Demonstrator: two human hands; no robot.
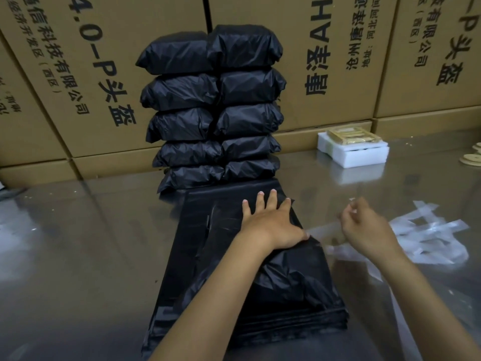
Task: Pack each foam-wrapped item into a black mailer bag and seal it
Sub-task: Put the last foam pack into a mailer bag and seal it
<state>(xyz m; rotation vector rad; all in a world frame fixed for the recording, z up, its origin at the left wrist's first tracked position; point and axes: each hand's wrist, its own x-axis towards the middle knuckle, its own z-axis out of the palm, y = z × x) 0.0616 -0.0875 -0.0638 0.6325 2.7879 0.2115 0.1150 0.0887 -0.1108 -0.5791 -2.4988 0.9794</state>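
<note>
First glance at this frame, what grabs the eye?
The two stacks of sealed black bags standing mid-table against the cartons. In front, the left hand presses flat on a filled mailer atop a pile of flat bags, while the right hand pinches a clear strip, blurred. At far right sits a white foam item, with peeled strips nearer.

We have a single head-worn wide-angle view, looking forward and down, close over the table; cardboard boxes fill the upper frame; both forearms enter from the lower edge; edges visibly bowed.
</note>
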